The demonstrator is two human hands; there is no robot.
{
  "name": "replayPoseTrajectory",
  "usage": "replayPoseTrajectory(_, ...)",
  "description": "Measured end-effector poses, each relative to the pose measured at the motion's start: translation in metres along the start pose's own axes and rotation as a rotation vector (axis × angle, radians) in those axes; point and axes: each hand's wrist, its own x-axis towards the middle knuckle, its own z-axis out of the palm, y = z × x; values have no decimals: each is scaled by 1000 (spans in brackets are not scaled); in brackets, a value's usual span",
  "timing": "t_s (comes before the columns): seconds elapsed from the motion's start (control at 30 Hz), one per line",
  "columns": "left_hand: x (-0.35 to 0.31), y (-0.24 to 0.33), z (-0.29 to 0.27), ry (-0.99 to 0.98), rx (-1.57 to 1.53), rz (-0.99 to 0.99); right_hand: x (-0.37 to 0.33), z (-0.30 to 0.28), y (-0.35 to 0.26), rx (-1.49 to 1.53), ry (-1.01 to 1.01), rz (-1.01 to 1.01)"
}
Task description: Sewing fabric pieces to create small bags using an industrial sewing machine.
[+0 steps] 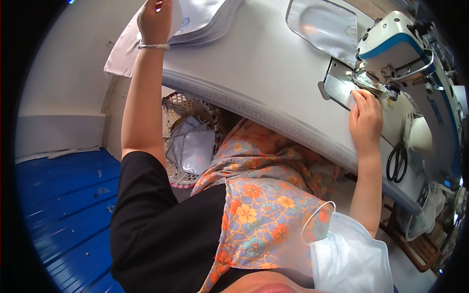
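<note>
My right hand (366, 117) rests by the metal needle plate (338, 84) of a white and blue sewing machine (391, 41). Its fingertips are pressed together just in front of the lit needle area, and whatever they pinch is too small to make out. At the upper left, my left hand (155, 22) is raised beside a stack of pale, shiny fabric pieces (207, 34). Its fingers curl toward the thumb, partly cut off by the picture's top edge, so what they hold is hidden. Behind the needle plate lies a pale, dark-edged fabric piece (325, 31).
Pink fabric (122, 53) hangs over the table's left end. Below the ruler-marked front edge (254, 117), a mesh basket (171, 105) contains pale pieces (193, 146). Black-handled scissors (397, 162) lie right of my right wrist. A wooden rack (417, 244) stands lower right.
</note>
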Motion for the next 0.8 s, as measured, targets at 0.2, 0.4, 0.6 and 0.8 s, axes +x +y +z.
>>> replayPoseTrajectory(0.2,-114,91,39,-664,-389,415,-4,-7,3,88,28,-26)
replayPoseTrajectory(0.4,-201,134,64,-1011,-487,490,-20,-29,-41,325,-123,-71)
replayPoseTrajectory(0.6,-192,135,95,-953,-455,826,-17,-16,-33,83,-177,-244)
replayPoseTrajectory(0.8,-191,139,90,-798,132,856,-30,-15,-19,156,-124,-122)
